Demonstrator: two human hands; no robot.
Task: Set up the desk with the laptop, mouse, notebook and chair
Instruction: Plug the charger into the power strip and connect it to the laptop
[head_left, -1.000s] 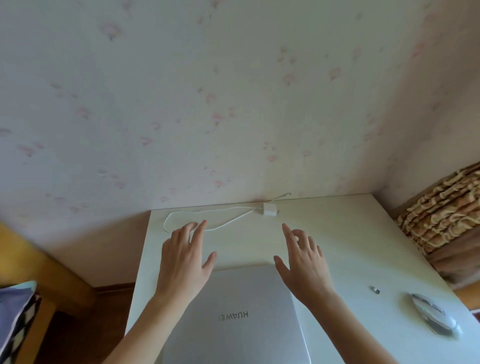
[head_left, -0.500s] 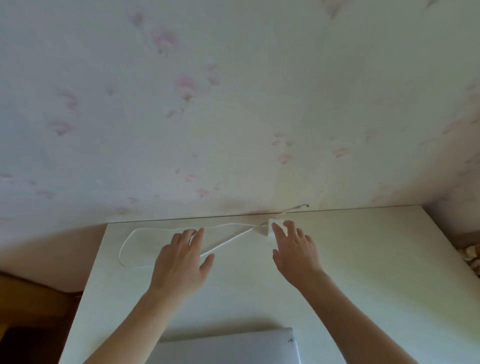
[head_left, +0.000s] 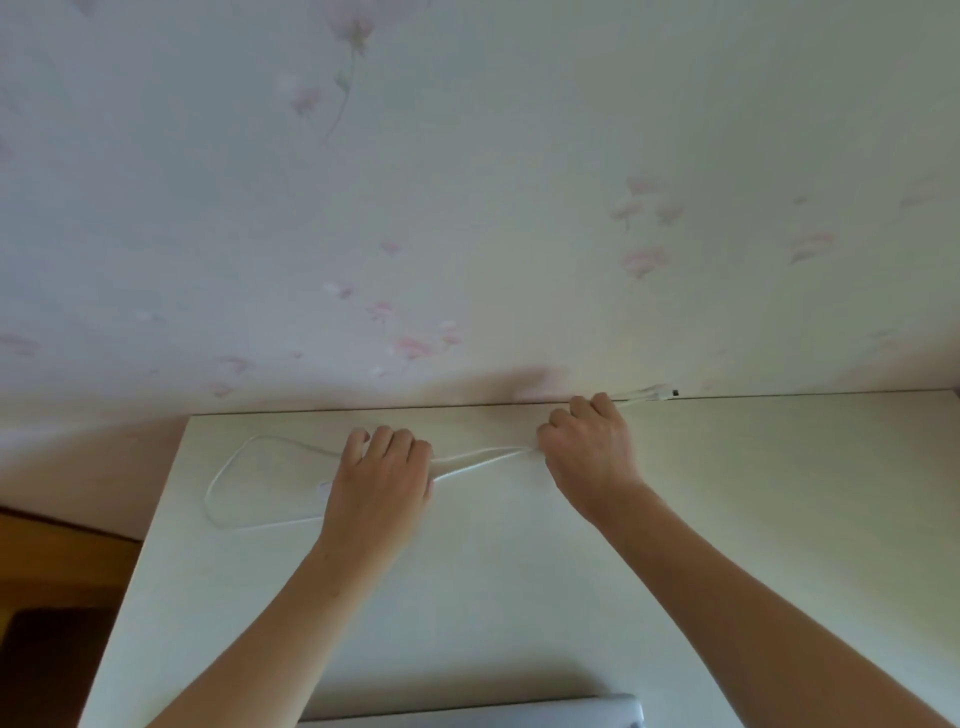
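A white cable (head_left: 260, 483) is seen lying in a loop toward the far left corner of the pale desk (head_left: 779, 519), its two strands running rightward along the far edge. The left hand (head_left: 382, 486) is laid over the strands, its fingers (head_left: 387, 441) curled down onto them. The right hand (head_left: 589, 457) is closed near the far edge, its fingers (head_left: 597, 408) clamped on the cable where the strands meet; what lies inside the fist is hidden. Beyond it, the cable's end (head_left: 649, 392) is seen against the floral wallpaper (head_left: 467, 182). The closed laptop (head_left: 467, 714) is found at the near edge of the desk, only its far rim in view between the forearms.
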